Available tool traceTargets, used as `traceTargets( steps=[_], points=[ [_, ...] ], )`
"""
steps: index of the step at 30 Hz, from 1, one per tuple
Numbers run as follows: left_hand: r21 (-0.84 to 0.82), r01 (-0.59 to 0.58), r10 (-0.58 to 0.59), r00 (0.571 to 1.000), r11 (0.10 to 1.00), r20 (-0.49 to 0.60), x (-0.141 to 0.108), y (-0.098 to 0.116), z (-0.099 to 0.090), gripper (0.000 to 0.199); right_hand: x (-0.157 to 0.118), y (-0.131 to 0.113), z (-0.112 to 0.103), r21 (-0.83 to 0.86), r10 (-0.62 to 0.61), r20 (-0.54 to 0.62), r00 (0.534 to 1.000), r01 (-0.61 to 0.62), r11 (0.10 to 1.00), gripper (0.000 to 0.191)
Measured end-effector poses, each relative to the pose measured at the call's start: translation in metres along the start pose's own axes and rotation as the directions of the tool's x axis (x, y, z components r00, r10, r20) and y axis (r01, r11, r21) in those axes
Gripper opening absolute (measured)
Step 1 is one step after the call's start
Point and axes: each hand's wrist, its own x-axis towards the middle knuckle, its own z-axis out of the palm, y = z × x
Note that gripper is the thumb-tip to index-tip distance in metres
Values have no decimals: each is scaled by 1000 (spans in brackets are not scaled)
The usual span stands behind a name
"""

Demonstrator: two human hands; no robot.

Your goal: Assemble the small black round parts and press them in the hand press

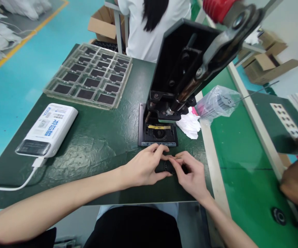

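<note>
1. Black clothing (132, 229), the wearer's; lower edge.
2. Left hand (141, 167): thumb and fingers closed about a small black part (168, 166), low over the table (97, 127).
3. Right hand (192, 172): fingertips drawn together at that part's edge; whether they pinch anything else, cannot tell.
4. Step in hand, as judged: close two-handed fingertip work on the part, outside the press. Next move calls for a firm left grip and light, exact right fingertips.
5. Hand press (182, 69), black, raised head; yellow strip (159, 127) across its base, just beyond the hands.
6. White device (48, 129), cable plugged in; left.
7. White tissue (189, 124) and plastic bag (218, 103) of thin rods; right of press.
8. Clear tray (88, 75), celled, dark pieces within; far left.
9. Co-worker (149, 34), white top, beyond table.
</note>
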Motion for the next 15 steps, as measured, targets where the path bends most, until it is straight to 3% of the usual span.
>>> traceTargets(
  steps=[3,6,8,11,15],
  points=[
    [-26,16,-15,1000,1000,14,1,0,0,63,1,9,-5,123,150,-189,970,-128,984,22],
    [-34,7,-7,1000,999,23,1,-1,0,61,2,11,-7,172,197,-313,929,-149,974,20],
    [-25,-2,3,1000,1000,12,0,-2,1,62,1,8,-6,205,222,-291,931,-166,965,23],
    [-4,-10,10,1000,1000,3,-1,-3,2,63,0,1,-3,222,226,-255,940,-170,960,47],
    [41,-41,42,999,998,-3,-1,-4,1,60,-1,-1,-3,173,197,-186,963,-166,971,34]
  ],
)
